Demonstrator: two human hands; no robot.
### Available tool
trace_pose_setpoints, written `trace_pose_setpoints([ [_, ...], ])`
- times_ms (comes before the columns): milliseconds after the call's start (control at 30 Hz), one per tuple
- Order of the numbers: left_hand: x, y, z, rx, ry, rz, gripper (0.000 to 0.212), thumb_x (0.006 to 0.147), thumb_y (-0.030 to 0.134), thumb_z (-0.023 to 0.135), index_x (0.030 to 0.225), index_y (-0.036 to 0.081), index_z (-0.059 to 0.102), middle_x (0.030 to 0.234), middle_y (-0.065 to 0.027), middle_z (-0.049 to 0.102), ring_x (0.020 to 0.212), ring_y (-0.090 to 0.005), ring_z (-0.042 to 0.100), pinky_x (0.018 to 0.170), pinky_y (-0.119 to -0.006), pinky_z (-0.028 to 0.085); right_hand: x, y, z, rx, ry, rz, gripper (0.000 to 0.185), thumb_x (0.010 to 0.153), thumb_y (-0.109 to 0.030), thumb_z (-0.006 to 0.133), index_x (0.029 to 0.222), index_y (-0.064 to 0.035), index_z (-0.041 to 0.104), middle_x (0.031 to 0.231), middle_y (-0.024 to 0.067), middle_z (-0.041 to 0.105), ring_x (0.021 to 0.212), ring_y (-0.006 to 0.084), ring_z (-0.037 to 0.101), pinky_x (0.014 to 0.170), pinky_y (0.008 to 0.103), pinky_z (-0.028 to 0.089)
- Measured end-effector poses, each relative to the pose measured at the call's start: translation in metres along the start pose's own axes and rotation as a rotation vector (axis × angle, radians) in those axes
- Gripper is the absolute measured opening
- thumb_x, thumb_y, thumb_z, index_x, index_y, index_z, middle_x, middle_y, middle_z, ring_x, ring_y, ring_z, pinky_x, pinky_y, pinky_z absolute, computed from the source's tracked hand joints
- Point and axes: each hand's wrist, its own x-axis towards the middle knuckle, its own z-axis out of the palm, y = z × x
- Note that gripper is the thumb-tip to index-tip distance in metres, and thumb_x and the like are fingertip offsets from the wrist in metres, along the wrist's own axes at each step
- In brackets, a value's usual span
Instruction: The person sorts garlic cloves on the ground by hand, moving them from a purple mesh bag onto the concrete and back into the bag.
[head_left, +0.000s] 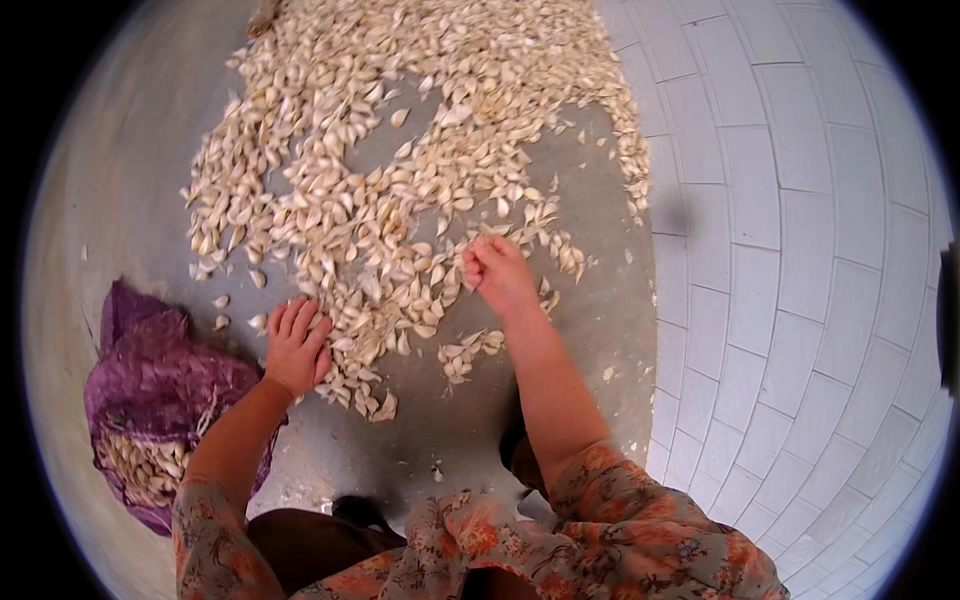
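A broad spread of loose garlic cloves (322, 202) covers the floor in front of me, most of them in pale skins. My left hand (298, 349) lies palm down at the near left edge of the spread, its fingers apart, with cloves against the thumb side. Over the nearer right part of the cloves is my right hand (501, 274), with its fingers curled in towards the palm. Whether a clove or a bit of skin sits inside those fingers is hidden. A small separate cluster of cloves (469, 352) lies on the floor between my two arms.
To my left stands a purple mesh sack (169, 375), its open mouth showing more garlic cloves (146, 469). The grey concrete floor (600, 322) bears scattered skin scraps. A white tiled surface (750, 285) runs along the right side. My shoe (367, 514) is near the bottom edge.
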Motion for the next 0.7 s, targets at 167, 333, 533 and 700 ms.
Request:
trace_pose_setpoints([
  [167,-0.013,-0.008,0.005,0.029,0.083,-0.017,0.038,0.065,0.016,0.053,0.102,0.006,0.053,0.120,-0.0174,0.045,0.116,-0.0378,0.038,0.095,-0.054,0.026,0.004,-0.003,0.012,-0.154,-0.121,-0.021,0.006,0.089,-0.010,0.048,0.087,-0.0050,0.051,0.070,0.0058,0.053,0.054,0.0100,0.045,0.046,0.0233,0.037],
  [333,-0.004,0.001,0.008,0.029,0.054,0.008,0.038,0.067,0.017,0.052,0.104,0.005,0.052,0.121,-0.0176,0.044,0.116,-0.0384,0.038,0.095,-0.054,0.026,-0.003,-0.007,-0.015,-0.172,0.014,-0.100,0.006,0.089,-0.008,0.049,0.092,-0.0041,0.053,0.073,0.0065,0.056,0.058,0.0112,0.049,0.050,0.0235,0.040],
  [533,-0.003,-0.004,0.005,0.015,0.034,0.019,0.040,0.068,0.015,0.052,0.106,0.005,0.051,0.122,-0.0178,0.043,0.116,-0.0381,0.038,0.096,-0.054,0.026,-0.017,-0.031,-0.068,-0.148,0.226,-0.227,0.006,0.086,-0.009,0.052,0.089,-0.0038,0.054,0.075,0.0077,0.059,0.061,0.0122,0.054,0.054,0.0243,0.045],
  [700,-0.009,-0.009,0.005,0.035,0.048,0.016,0.040,0.068,0.015,0.051,0.107,0.004,0.051,0.122,-0.0184,0.043,0.117,-0.0383,0.037,0.096,-0.054,0.026,-0.030,-0.058,-0.145,-0.266,0.517,-0.265,0.006,0.083,-0.004,0.049,0.087,-0.0030,0.053,0.072,0.0098,0.060,0.058,0.0140,0.055,0.050,0.0236,0.044],
])
